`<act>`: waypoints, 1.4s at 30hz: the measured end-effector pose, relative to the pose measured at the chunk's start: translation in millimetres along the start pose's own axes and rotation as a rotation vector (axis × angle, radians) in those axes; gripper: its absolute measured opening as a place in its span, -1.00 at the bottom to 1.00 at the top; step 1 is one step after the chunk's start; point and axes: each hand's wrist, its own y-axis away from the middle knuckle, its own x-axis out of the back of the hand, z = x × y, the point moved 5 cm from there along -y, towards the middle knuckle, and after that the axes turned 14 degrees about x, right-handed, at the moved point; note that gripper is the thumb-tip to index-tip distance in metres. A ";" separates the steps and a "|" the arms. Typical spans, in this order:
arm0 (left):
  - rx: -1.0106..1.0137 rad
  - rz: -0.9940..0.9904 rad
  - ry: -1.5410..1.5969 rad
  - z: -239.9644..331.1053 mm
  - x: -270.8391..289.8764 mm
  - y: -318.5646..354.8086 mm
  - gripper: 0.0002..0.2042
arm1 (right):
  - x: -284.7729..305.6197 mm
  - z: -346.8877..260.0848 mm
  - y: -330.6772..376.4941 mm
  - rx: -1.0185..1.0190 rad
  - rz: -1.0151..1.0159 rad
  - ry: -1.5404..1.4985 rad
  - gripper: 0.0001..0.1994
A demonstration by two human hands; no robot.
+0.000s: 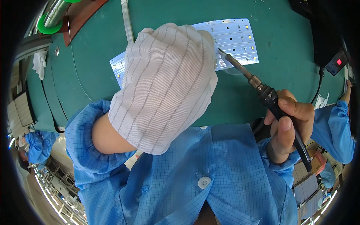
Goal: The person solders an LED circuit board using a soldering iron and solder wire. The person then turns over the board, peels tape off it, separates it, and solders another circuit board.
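Note:
My left hand (pixel 168 82), in a white striped glove, bends over a light-blue LED board (pixel 243 41), covering its middle. Its fingers curl under, out of sight, so whatever they grip is hidden. In my bare right hand (pixel 290 123) is a soldering iron (pixel 268 95) with a black handle, held like a pen. The iron's tip points up and left, close to the board just right of the glove; whether it touches cannot be told. Small yellow-white LEDs dot the board's right end, and its left end shows beyond the glove.
The board lies on a green mat (pixel 277 82). A spool of solder wire (pixel 55 18) stands at the far left, its thin wire running down toward my left sleeve. Flat pale strips (pixel 127 22) lie behind the glove. At the right is a black box with a red-lit switch (pixel 338 62).

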 end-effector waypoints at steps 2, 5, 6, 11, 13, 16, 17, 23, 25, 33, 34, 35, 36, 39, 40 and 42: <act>0.022 -0.051 0.004 0.6 -2.2 -0.5 -0.76 | 0.0 -0.5 0.8 -0.015 0.010 0.002 -0.74; 0.145 -0.034 -0.101 2.4 -0.4 -13.0 -0.80 | -2.5 -2.7 3.0 -0.019 -0.027 0.012 -0.72; 0.175 -0.106 -0.120 3.5 -0.5 -16.5 -0.82 | -4.0 -3.4 4.7 -0.039 0.001 0.008 -0.72; 0.152 -0.083 -0.187 5.8 -1.7 -18.1 -0.86 | -6.4 -1.6 16.5 -0.019 0.025 -0.004 -0.71; 0.143 -0.102 -0.147 6.1 -1.5 -18.9 -0.86 | -9.1 -1.6 18.9 0.050 0.060 -0.014 -0.71; 0.148 -0.079 -0.165 8.0 1.8 -17.7 -0.86 | -14.8 -4.6 21.1 0.078 0.081 0.052 -0.72; 0.145 -0.080 -0.164 8.8 1.6 -18.2 -0.86 | -15.7 -5.1 22.8 0.076 0.093 0.082 -0.72; 0.118 0.003 -0.118 12.9 6.0 -16.5 -0.83 | -20.7 -18.1 23.3 0.155 0.098 0.170 -0.73; 0.199 -0.123 -0.111 11.5 6.8 -19.2 -0.82 | -23.3 -25.7 21.3 0.044 -0.144 0.298 -0.65; 0.166 -0.091 -0.051 7.4 5.4 -11.5 -0.82 | -27.8 -25.7 16.4 0.111 -0.128 0.382 -0.67; 0.187 -0.074 -0.039 5.0 4.9 -9.8 -0.82 | -23.4 -22.8 15.4 0.113 -0.050 0.325 -0.68; 0.190 -0.072 -0.040 1.7 4.1 -8.0 -0.82 | -18.3 -19.9 14.3 0.116 0.028 0.266 -0.68; 0.173 -0.074 -0.014 -1.6 3.7 -5.7 -0.81 | -13.9 -17.5 8.7 0.073 0.016 0.187 -0.69; 0.177 -0.068 0.009 -2.0 3.7 -1.0 -0.79 | -6.7 -2.9 1.8 -0.053 0.163 0.022 -0.73; 0.196 -0.058 0.011 -2.6 3.3 -0.3 -0.78 | -5.1 2.0 1.9 -0.068 0.155 -0.004 -0.76; 0.197 -0.066 -0.021 -3.1 2.0 -1.3 -0.77 | -1.2 7.2 2.5 -0.062 0.142 -0.032 -0.76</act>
